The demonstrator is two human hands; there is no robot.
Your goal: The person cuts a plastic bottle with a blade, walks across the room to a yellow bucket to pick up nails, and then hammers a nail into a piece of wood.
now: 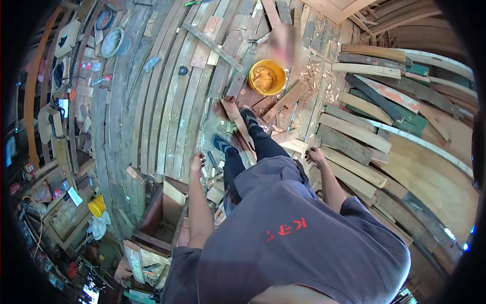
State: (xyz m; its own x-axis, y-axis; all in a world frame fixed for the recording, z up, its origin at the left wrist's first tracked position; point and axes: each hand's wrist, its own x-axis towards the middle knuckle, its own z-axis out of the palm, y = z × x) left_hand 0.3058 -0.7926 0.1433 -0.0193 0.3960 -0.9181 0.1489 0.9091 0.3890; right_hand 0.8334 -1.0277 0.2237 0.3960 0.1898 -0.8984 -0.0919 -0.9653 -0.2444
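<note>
My left hand (197,163) hangs at my left side with its fingers loosely bent and apart, and nothing shows in it. Below it stands an open wooden box (163,213). On my right, my right hand (316,155) hangs with bent, parted fingers near a stack of wooden boards (349,133); no object is visible in it. In front of my feet stands a yellow bucket (267,77) with brownish material inside. A wooden plank (238,122) lies between my shoes (221,144).
Wood shavings (316,83) and offcuts litter the floor beside the bucket. Long planks (169,116) cover the left side. Farther left are a white basin (112,42), bottles (91,66) and another yellow bucket (96,205). A blurred patch hides the spot above the near bucket.
</note>
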